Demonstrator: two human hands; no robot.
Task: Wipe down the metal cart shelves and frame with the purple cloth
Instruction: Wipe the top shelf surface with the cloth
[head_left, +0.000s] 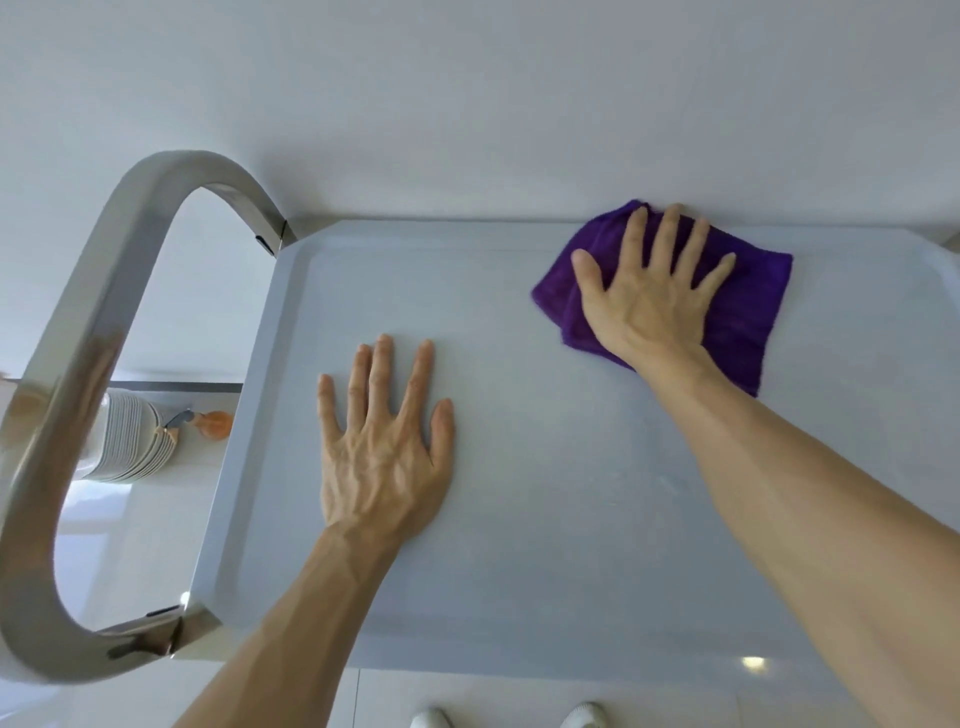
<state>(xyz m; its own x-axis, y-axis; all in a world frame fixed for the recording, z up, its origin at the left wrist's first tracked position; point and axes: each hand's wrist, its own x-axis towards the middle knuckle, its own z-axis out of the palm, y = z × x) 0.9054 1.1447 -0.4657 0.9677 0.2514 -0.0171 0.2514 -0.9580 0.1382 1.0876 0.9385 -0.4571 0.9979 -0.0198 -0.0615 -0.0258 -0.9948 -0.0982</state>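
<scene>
The cart's top shelf (545, 519) is a flat grey metal tray with a raised rim, filling the middle of the head view. A folded purple cloth (748, 312) lies at its far right corner. My right hand (649, 291) presses flat on the cloth with fingers spread and straight. My left hand (384, 447) rests flat on the bare shelf, left of centre, fingers straight and holding nothing. The cart's curved metal handle (78, 415) loops at the left end.
A white wall stands right behind the cart's far edge. Through the handle loop I see a stack of white plates (130, 436) and an orange bottle (215, 423) on a lower surface. My white shoes (431, 719) show at the bottom on a glossy floor.
</scene>
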